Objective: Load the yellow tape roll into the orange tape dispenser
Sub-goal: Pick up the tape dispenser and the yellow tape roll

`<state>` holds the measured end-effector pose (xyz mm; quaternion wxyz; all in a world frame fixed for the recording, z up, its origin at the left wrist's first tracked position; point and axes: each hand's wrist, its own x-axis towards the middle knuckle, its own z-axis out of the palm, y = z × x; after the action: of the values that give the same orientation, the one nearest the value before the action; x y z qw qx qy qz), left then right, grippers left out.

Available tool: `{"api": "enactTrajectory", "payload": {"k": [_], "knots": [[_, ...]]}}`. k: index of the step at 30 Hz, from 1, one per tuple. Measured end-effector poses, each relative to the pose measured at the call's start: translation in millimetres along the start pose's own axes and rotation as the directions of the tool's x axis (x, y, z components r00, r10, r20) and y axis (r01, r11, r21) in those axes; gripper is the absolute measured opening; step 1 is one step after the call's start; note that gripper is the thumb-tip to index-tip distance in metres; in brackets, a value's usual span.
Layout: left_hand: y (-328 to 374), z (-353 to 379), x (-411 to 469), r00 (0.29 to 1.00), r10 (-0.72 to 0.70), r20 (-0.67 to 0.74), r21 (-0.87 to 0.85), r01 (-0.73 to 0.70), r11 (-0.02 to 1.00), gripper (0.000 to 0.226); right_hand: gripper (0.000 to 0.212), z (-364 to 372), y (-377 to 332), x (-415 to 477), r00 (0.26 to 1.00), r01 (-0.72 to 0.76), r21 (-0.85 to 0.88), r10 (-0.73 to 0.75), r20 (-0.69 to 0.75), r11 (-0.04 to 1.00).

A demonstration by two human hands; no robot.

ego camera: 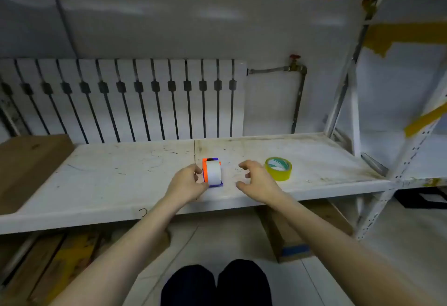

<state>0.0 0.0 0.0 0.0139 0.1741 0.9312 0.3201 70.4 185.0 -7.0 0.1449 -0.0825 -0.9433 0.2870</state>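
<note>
The orange tape dispenser (212, 172) stands on the white shelf (108, 180) near its front edge, with a blue base and a white roll seated in it. My left hand (187, 183) touches its left side, thumb and fingers curled against the orange wall. The yellow tape roll (278, 168) lies flat on the shelf to the right, its green-and-white core label facing up. My right hand (256, 180) hovers between the dispenser and the roll with fingers spread, holding nothing and touching neither.
A brown cardboard sheet (31, 168) covers the shelf's left end. A white radiator (121, 97) and a pipe with a red valve (295, 64) stand behind the shelf. Cardboard boxes (290, 235) sit on the floor below. A metal rack upright (396, 184) stands at right.
</note>
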Motion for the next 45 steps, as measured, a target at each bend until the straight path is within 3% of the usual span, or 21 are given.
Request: {"api": "enactTrajectory", "payload": {"k": [9,13,20,29,34,36,45], "knots": [[-27,34,70,0.973,-0.222,0.065,-0.289,0.231,0.929,0.03,0.036,51,20,63,0.983,-0.17,0.101,0.161,0.094,0.98],[-31,52,98,0.952,-0.282,0.119,-0.468,0.304,0.83,0.044,0.028,76,21,86,0.969,-0.243,0.213,0.226,0.103,0.946],[-32,68,114,0.933,-0.311,0.182,-0.707,0.344,0.618,0.025,0.019,95,27,97,0.978,-0.202,0.36,0.207,0.026,0.911],[-19,45,89,0.903,-0.36,0.237,-0.833,0.379,0.402,0.007,0.007,74,37,73,0.992,-0.126,0.397,0.124,0.031,0.909],[-11,33,78,0.928,-0.326,0.18,-0.845,0.315,0.432,0.004,0.016,53,53,59,0.986,-0.052,0.447,0.118,-0.121,0.893],[-9,32,76,0.933,-0.318,0.166,-0.835,0.305,0.459,0.006,0.01,43,65,59,0.97,-0.057,0.466,0.159,-0.184,0.883],[7,53,71,0.944,-0.287,0.161,-0.792,0.297,0.533,0.011,0.015,-17,142,67,0.875,-0.153,0.103,0.183,-0.449,0.983]]}}
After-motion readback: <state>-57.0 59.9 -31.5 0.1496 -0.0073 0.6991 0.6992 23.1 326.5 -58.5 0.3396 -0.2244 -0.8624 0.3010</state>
